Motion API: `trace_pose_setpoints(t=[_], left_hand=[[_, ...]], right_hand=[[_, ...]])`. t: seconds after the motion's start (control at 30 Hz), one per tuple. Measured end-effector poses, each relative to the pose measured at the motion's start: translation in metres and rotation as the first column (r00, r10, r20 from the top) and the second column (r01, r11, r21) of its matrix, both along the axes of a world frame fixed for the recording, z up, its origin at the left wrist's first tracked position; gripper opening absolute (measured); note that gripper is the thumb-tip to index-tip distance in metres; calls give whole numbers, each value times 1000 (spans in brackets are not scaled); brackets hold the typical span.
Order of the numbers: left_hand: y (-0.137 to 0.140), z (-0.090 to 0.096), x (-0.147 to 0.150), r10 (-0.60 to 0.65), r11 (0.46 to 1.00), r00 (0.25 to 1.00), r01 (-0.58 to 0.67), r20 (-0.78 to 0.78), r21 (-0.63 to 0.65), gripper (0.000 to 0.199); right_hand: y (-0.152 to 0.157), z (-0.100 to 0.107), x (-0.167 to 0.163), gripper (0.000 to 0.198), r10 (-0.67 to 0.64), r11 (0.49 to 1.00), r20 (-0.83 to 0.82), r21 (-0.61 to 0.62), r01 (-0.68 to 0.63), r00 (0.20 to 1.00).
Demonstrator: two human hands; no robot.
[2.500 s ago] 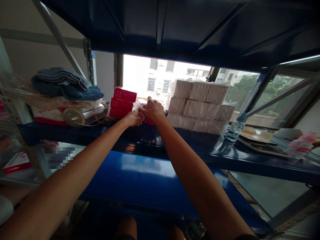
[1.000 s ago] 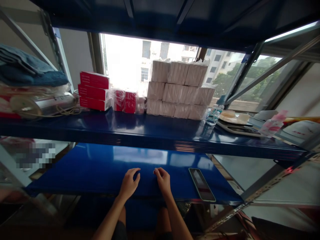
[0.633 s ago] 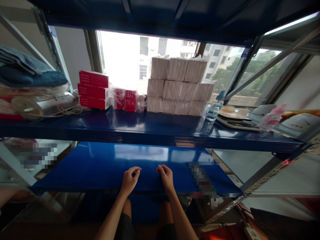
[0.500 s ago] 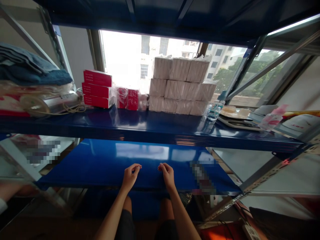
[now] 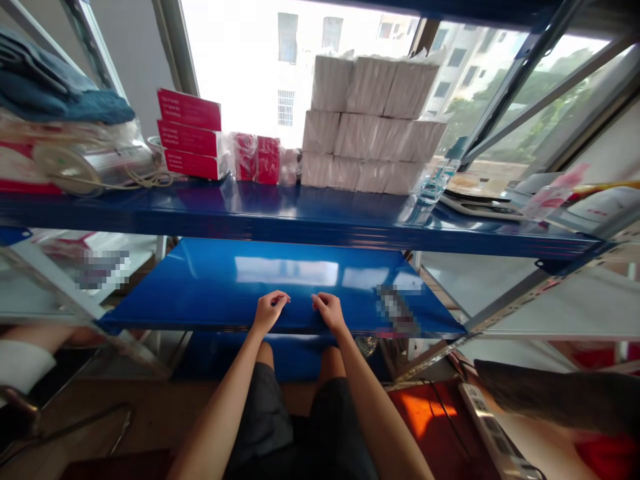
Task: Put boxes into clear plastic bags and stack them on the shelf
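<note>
Over the lower blue shelf (image 5: 210, 287), both forearms reach forward from my lap. My left hand (image 5: 271, 311) is curled, thumb brought toward the fingers, and nothing shows in it. Facing it across a short gap, my right hand (image 5: 329, 311) is closed in the same loose way, also with nothing visible. The hands do not touch each other. Nearest to my right hand is a pixelated dark object (image 5: 399, 311) lying on the shelf's right side; its kind cannot be made out.
The upper blue shelf (image 5: 280, 217) bears red boxes (image 5: 193, 137), stacked white wrapped packs (image 5: 370, 127), a clear bottle (image 5: 437, 177) and a pink-topped bottle (image 5: 555, 190). A power strip (image 5: 493, 427) lies low right. Another person's arm (image 5: 35, 343) shows at left.
The view has tilted downward, so shelves and hands sit higher in the picture and more of my legs shows. My hands keep nearly the same pose. The person's sleeve at left shows more.
</note>
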State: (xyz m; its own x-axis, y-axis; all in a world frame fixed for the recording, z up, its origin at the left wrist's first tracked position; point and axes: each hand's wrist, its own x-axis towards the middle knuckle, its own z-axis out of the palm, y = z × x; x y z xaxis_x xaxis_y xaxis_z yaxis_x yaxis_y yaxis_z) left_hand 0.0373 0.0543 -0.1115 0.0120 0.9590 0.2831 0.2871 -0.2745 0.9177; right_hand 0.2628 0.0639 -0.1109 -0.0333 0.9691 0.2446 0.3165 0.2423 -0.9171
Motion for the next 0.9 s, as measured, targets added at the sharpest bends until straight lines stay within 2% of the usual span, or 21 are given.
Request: trace_pose_setpoints(t=[0.17, 0.4, 0.57, 0.67, 0.73, 0.8, 0.87, 0.9], left_hand=[[0, -2, -1, 0, 1000, 1000, 0, -23, -1, 25], [-1, 0, 2, -14, 1000, 996, 16, -83, 19, 26], [-9, 12, 10, -141, 986, 970, 155, -198, 55, 16], [-16, 24, 8, -252, 963, 912, 268, -324, 6, 20], [-24, 43, 4, -326, 944, 851, 318, -411, -89, 28], [-38, 77, -3, -377, 926, 802, 337, -464, -169, 33], [-59, 126, -10, -416, 908, 757, 374, -504, -189, 25], [-71, 155, -13, -409, 909, 764, 389, -499, -150, 21]], right_hand=[[1, 0, 3, 53, -36, 999, -24, 5, 36, 999], [0, 4, -1, 43, -20, 999, -6, 49, 21, 1000], [-2, 5, -5, 32, 44, 994, 107, 94, -54, 993], [-5, 3, -6, 31, 68, 995, 180, 55, -79, 981], [-10, 11, -7, 30, 149, 988, 179, -3, -151, 972], [-21, 34, -11, 28, 253, 967, 143, -50, -248, 957], [-41, 76, -15, 30, 353, 936, 120, -47, -350, 928], [-53, 103, -17, 30, 417, 909, 111, -22, -417, 902]])
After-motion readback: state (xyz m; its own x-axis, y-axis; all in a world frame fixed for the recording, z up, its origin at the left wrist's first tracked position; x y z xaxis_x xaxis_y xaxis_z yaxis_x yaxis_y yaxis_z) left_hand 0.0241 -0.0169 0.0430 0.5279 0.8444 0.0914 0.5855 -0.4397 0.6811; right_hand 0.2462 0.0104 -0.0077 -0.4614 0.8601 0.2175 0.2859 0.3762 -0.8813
